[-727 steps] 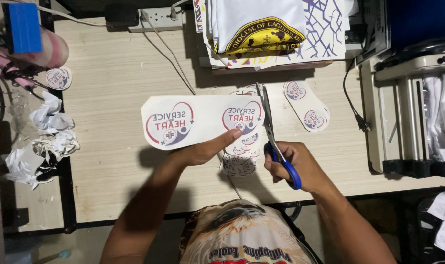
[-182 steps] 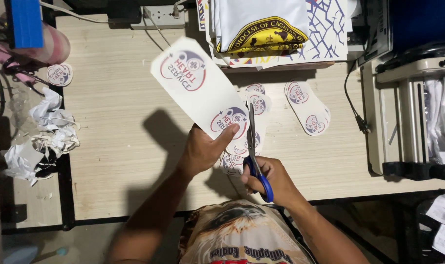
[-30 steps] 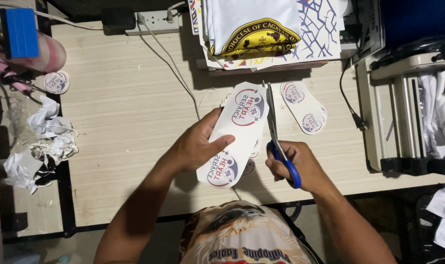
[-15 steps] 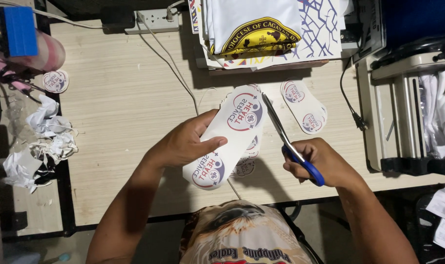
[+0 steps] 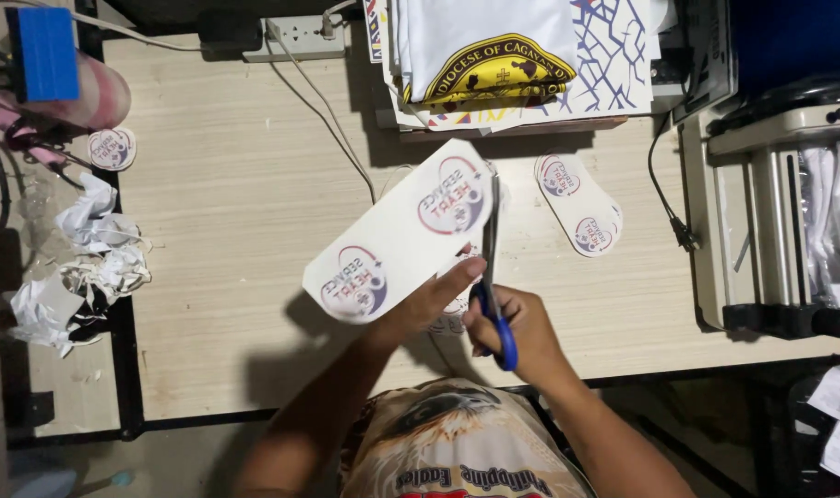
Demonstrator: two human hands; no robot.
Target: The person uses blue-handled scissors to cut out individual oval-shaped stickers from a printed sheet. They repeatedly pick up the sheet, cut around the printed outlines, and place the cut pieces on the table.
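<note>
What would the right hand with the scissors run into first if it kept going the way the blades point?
The right hand aims the scissors up the table. They would probably meet the paper strip's round print first, then the stack of sheets; depth is unclear.

A single head-worn camera looks straight down on the tabletop (image 5: pixel 235 184), close enough that forearms fill the lower frame. The fingers (image 5: pixel 457 277) sit just below centre, the person's chest beneath them at the bottom edge.

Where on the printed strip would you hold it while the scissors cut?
By the strip's lower long edge near the middle, coming from below, as the left hand does: it keeps fingers clear of the scissors working at the upper round end.
</note>
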